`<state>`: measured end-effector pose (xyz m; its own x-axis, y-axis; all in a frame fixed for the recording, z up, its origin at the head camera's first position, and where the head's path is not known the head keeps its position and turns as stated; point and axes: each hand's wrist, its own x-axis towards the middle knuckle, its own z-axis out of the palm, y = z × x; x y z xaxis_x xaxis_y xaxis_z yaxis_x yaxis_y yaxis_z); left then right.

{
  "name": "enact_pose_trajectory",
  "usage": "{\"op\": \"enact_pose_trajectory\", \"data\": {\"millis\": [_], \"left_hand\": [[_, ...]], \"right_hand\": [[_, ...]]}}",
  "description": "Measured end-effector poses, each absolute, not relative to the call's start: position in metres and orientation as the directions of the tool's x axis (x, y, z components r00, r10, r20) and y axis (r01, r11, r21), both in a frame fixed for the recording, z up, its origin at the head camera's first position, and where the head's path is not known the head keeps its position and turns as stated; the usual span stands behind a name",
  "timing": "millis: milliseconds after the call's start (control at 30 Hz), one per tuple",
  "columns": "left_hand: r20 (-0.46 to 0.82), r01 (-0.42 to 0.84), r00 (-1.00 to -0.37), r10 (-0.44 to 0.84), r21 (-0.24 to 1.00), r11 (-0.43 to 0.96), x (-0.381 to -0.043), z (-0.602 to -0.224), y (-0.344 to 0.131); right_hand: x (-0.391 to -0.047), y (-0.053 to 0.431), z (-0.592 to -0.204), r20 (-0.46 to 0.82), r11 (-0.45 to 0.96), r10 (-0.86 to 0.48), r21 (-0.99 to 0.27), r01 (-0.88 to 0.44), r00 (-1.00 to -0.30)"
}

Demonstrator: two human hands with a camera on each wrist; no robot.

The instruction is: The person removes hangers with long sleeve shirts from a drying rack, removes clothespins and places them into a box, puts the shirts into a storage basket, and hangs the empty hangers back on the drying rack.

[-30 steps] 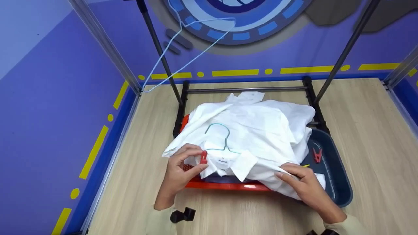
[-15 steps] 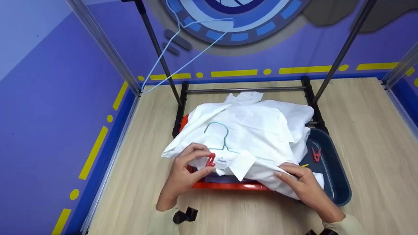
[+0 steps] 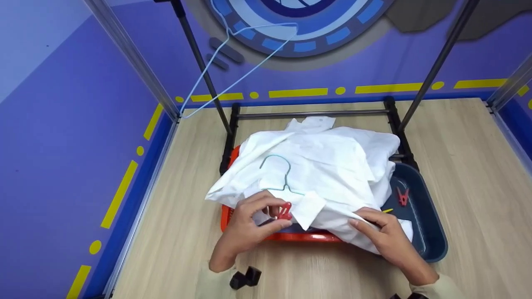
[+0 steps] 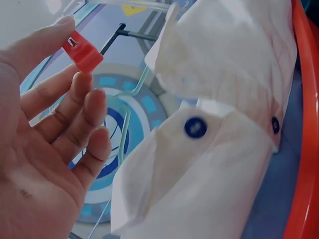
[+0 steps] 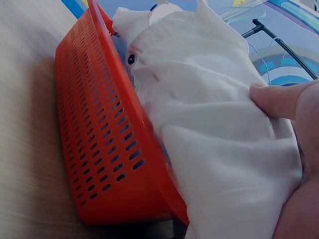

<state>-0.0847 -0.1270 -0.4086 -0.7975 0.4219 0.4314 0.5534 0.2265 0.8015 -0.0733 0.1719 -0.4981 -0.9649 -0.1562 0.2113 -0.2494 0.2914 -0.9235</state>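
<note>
Between thumb and forefinger my left hand (image 3: pixel 248 222) pinches a red clothespin (image 3: pixel 285 211), just left of the collar of a white shirt (image 3: pixel 332 164). In the left wrist view the clothespin (image 4: pixel 85 54) is apart from the cloth, and the other fingers are loosely bent. A green wire hanger (image 3: pixel 287 169) sits in the shirt's neck, its hook lying over the cloth. My right hand (image 3: pixel 386 236) grips the shirt at its right shoulder; the right wrist view shows the thumb on top of the cloth (image 5: pixel 214 124). The shirt hides the hanger's arms and most of the basket.
Under the shirts stands a red perforated basket (image 3: pixel 305 237). At its right, a dark tray (image 3: pixel 432 232) holds another red clothespin (image 3: pixel 402 197) and something yellow (image 3: pixel 387 210). A black rack (image 3: pixel 409 106) rises behind, with a light blue hanger (image 3: pixel 253 70) hanging at upper left.
My left hand has moved rightward with the red clothespin, from the collar's left side toward its front middle. The right hand has kept its hold on the shirt.
</note>
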Motion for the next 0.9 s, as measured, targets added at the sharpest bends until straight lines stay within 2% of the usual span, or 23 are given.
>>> {"op": "enact_pose_trajectory", "data": {"millis": [233, 600, 900], "left_hand": [[0.458, 0.587, -0.778, 0.429, 0.774, 0.237, -0.085, -0.409, -0.114], [0.485, 0.651, -0.726, 0.488, 0.712, 0.261, -0.088, -0.421, -0.094], [0.490, 0.658, -0.739, 0.463, 0.674, 0.336, -0.093, -0.436, -0.084]], "right_hand": [[-0.070, 0.171, -0.495, 0.172, 0.300, -0.125, -0.932, -0.203, -0.977], [-0.068, 0.170, -0.497, 0.223, 0.275, -0.116, -0.929, -0.247, -0.968], [-0.066, 0.170, -0.499, 0.180, 0.284, -0.090, -0.938, -0.199, -0.980]]}}
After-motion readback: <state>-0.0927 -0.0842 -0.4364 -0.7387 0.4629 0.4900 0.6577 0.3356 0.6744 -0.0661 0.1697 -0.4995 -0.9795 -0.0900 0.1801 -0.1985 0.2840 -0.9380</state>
